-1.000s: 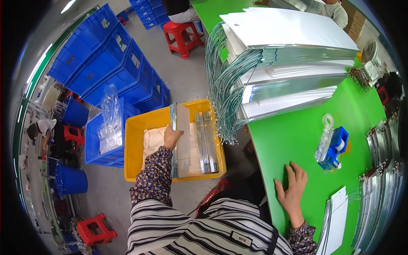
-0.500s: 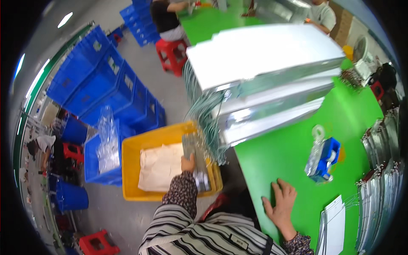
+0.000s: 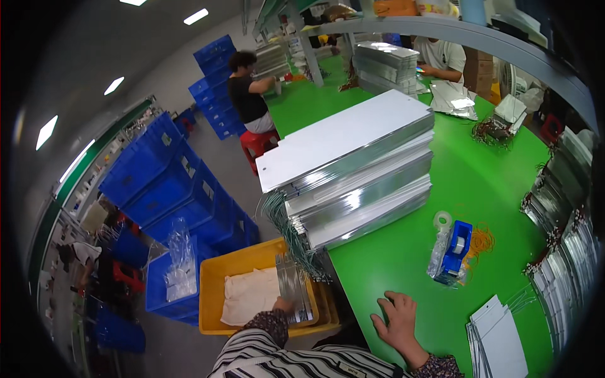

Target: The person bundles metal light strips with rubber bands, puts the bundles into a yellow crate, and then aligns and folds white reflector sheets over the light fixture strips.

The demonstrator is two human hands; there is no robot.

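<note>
My left hand [image 3: 283, 305] reaches down into a yellow bin [image 3: 211, 309], its fingers curled at the left edge of a bundle of thin silver panels [image 3: 293, 286] standing along the bin's right side. Its fingertips are partly hidden. A pale cloth or sheet [image 3: 251, 295] covers the bin's floor beside them. My right hand [image 3: 398, 321] rests on the green table [image 3: 372, 271], fingers spread, holding nothing. Beyond it stands a tall stack of white-faced, silver-edged panels [image 3: 359, 164]. Green wires [image 3: 283, 220] hang from that stack's left end over the table edge.
Right of my right hand are a blue tape dispenser [image 3: 455, 252], orange rubber bands [image 3: 482, 239] and a small fan of white panels [image 3: 501, 337]. More panels [image 3: 561, 290] line the right side. Blue crates [image 3: 179, 176] rise at left. Two people [image 3: 252, 94] sit farther off.
The view has tilted up and back, bringing in the overhead shelf and co-workers. My left hand sits slightly nearer me along the silver panels; my right hand stays spread on the table.
</note>
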